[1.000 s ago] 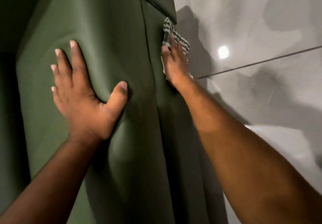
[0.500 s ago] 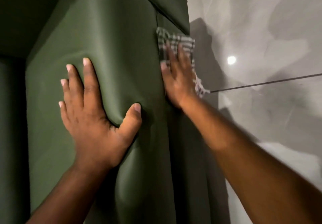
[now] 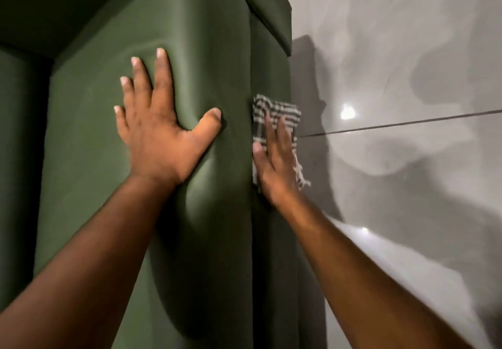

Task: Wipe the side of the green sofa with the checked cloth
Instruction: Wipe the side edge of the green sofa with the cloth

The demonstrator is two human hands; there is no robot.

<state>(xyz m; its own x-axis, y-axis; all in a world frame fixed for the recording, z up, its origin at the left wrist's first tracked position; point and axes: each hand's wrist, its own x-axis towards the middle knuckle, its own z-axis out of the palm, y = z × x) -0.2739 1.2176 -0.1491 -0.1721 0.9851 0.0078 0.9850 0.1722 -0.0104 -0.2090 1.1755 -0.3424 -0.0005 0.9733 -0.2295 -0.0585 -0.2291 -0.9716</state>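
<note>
the left hand lies flat and open on the sofa, gripping nothing. at its 3 o'clock, the right hand presses the cloth flat against the sofa's side, fingers straight.

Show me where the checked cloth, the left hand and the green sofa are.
checked cloth (image 3: 282, 112): head view, its upper part above the fingertips.
left hand (image 3: 160, 136): head view, back of the hand.
green sofa (image 3: 89, 158): head view, bare padded panel.

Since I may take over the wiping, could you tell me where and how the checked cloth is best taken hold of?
Judging by its pose, cover the checked cloth with a flat palm from the open floor side, as the right hand does. It lies spread flat against the green sofa, so pinching suits only its loose fringed edge.
</note>
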